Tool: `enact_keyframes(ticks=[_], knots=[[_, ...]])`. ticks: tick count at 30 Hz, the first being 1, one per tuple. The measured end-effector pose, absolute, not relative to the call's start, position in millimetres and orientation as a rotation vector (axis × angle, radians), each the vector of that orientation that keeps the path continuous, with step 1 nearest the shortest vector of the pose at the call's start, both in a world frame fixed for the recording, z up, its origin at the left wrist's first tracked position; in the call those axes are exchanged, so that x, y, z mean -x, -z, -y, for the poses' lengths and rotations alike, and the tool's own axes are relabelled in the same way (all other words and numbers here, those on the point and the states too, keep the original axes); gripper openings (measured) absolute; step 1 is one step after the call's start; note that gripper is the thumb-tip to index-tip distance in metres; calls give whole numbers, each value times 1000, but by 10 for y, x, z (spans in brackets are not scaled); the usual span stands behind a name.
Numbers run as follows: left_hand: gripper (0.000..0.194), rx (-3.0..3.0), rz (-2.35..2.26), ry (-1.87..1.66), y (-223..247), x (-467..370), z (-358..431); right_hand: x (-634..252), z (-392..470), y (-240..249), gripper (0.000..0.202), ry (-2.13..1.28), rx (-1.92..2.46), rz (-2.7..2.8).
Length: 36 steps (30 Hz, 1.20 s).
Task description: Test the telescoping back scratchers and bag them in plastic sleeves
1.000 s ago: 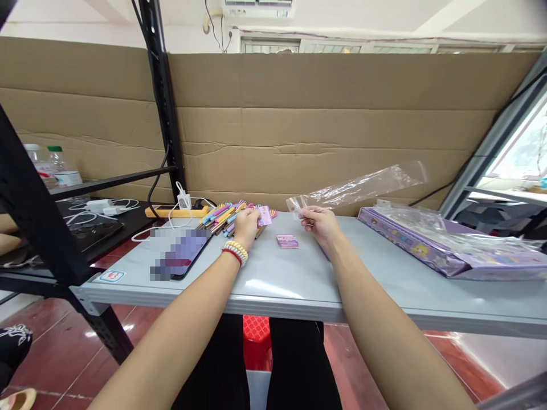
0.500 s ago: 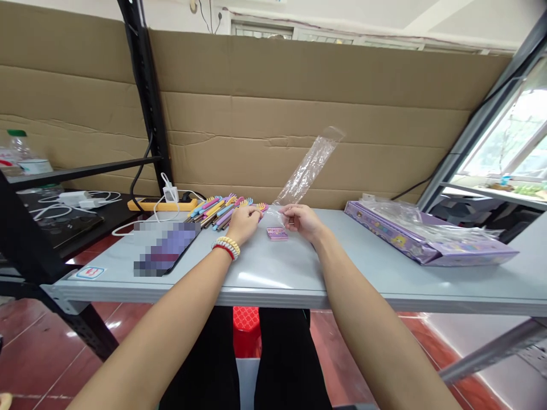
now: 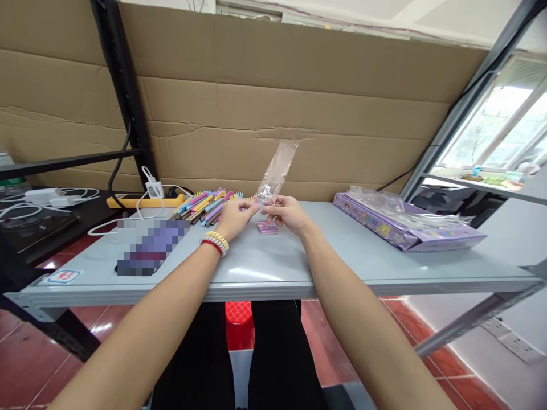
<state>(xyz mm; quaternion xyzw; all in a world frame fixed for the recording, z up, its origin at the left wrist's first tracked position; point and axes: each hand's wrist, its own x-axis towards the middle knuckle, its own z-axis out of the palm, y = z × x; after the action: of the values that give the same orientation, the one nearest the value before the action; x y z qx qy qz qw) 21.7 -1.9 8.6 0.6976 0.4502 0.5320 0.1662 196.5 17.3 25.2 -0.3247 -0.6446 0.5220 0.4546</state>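
A long clear plastic bag stands up from between my hands over the table, its lower end at my fingertips. My left hand pinches that lower end from the left, with a beaded bracelet on the wrist. From the right, my right hand closes thumb and fingers on the same end. Just below the hands, a small stack of purple printed cards lies on the grey table. Left of my left hand is a pile of colourful pens with curly tops.
A purple printed box heaped with clear plastic bags sits at the right. Toward the left lie a phone, a white charger cable and a yellow power strip. A cardboard panel closes off the back.
The view has shifted a little. My hands have come closer together, and the bag now stands more upright and looks shorter and flatter.
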Motion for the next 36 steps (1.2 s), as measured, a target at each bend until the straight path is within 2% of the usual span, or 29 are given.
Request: enact_keyframes(ticks=[5,11,16,20,26,32,36], knots=[[39,-2008,-1235,-1458,-104,-230,46,-1941,-211,-232,36,-1168,824,1604],[32,-1930,-1273,-1467,-80,-220,7,-1932,-165,-249,34,-1202,866,1707],[23,-1888,-1274,-1427,-93,-205,-2,-1908,-163,-288,52,-971,938,1455],[20,-1793,-1234,-1378,-122,-158,2,-1988,-157,-317,61,-458,894,1334],[20,-1733,-954,-1225,-226,-10,26,-2363,36,-542,74,529,851,1925],[15,-1692,-713,-1031,-266,-5,119,-2653,394,-854,68,1019,1021,2001],[13,-1700,-689,-859,-233,-28,143,-2640,910,-870,84,1144,1178,2047]])
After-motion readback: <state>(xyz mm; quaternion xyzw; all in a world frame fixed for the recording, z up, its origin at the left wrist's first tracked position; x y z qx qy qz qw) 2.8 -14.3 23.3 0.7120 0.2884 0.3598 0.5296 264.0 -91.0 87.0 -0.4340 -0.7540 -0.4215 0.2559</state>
